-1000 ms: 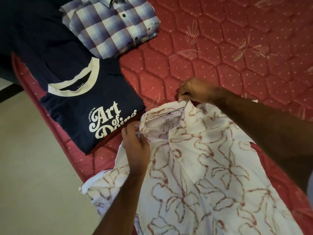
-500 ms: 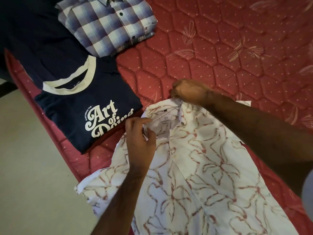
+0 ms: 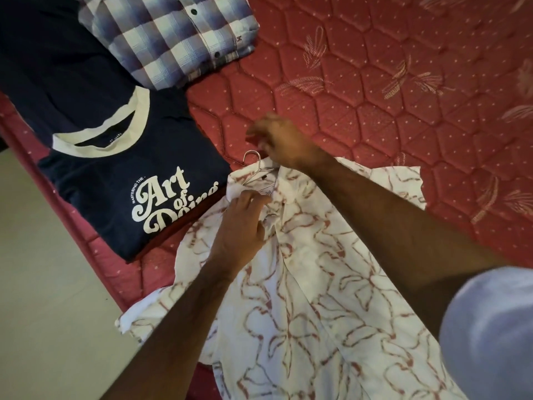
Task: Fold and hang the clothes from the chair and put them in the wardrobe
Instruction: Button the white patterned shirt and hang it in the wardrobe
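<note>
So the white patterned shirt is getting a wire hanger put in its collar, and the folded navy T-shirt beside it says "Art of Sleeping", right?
Nearly. The head view shows the white patterned shirt with the wire hanger at its collar, but the folded navy T-shirt reads "Mastering the Art of Doing", with the last word partly cut off by the fold, not "Art of Sleeping".
</note>
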The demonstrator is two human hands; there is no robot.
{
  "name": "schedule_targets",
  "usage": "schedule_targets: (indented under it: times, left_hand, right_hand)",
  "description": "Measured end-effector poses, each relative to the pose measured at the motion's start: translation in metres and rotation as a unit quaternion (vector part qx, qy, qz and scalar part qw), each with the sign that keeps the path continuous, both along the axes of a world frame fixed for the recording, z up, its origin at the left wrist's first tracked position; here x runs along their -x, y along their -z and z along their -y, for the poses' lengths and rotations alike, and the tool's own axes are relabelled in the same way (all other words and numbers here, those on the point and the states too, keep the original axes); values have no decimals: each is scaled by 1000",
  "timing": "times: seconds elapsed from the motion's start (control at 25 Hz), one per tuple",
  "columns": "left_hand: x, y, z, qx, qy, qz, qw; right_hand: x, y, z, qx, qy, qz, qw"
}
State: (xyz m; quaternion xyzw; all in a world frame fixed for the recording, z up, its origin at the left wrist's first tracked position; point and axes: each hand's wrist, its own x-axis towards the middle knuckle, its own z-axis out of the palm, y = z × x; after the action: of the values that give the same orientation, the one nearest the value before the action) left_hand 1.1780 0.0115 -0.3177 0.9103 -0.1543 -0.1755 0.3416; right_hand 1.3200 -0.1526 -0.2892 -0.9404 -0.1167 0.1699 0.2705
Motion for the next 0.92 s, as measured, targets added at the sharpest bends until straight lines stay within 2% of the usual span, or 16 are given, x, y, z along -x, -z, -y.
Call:
schedule_targets:
  times: [0.08, 0.16, 0.2, 0.28, 0.36, 0.48, 0.56, 0.72, 0.84, 0.92]
  left_hand:
    - [-9, 1, -7, -65, 33, 41, 997]
    - [-16, -1, -9, -118, 57, 58, 990]
    - [-18, -3, -8, -133, 63, 60, 987]
    - [-21, -3, -6, -137, 59, 66, 987]
    - [-22, -2, -5, -124, 39, 63, 990]
    - [-24, 6, -6, -68, -28, 4, 997]
    - [-27, 11, -7, -19, -66, -41, 997]
    - [-31, 13, -6, -55, -48, -88, 993]
    - [-32, 13, -7, -3, -93, -136, 986]
    - [-36, 12, -7, 24, -127, -175, 976]
  right_hand:
    - [34, -9, 15, -92, 147, 67, 983]
    - [83, -13, 22, -119, 254, 93, 955]
    - [108, -12, 21, -126, 290, 66, 946]
    - [144, -2, 12, -130, 361, -42, 923]
    - [161, 9, -2, -144, 436, -130, 879]
    - [159, 11, -23, -173, 525, -160, 818]
    - [150, 14, -34, -152, 568, -173, 790]
    - [140, 23, -51, -64, 612, -163, 771]
    - [152, 26, -40, -111, 610, -132, 773]
    - [165, 28, -32, -181, 619, -108, 756]
